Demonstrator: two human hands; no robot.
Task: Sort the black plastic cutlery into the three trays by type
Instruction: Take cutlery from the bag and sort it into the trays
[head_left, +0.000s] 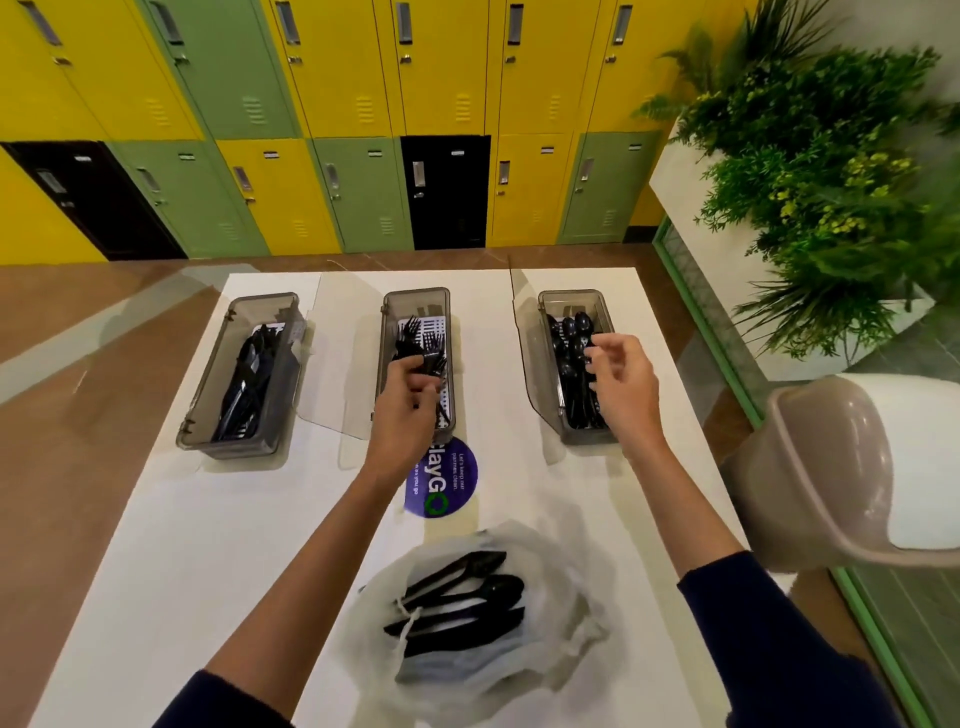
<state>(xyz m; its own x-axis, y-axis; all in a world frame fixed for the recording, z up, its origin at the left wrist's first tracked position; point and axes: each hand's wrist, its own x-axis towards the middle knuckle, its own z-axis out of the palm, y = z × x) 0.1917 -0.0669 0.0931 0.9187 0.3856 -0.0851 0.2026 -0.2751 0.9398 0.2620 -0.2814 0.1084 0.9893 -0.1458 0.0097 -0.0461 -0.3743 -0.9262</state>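
Note:
Three smoky clear trays stand in a row on the white table. The left tray (193, 415) holds black knives (248, 379). In the middle tray (415, 299) lie black forks (415, 332), and my left hand (408, 410) is over it, shut on a black fork (434, 364). The right tray (545, 395) holds black spoons (569, 348); my right hand (621, 384) hovers over it with fingers apart and nothing in them. Near the table's front, a white drawstring bag (550, 623) lies open with several black cutlery pieces (462, 597) inside.
A purple round sticker (457, 483) sits on the white table (208, 545) below the middle tray. Clear tray lids (343, 364) hang open beside the trays. A beige chair (852, 467) stands at the right, with plants (831, 182) behind it. Coloured lockers (337, 130) line the far wall.

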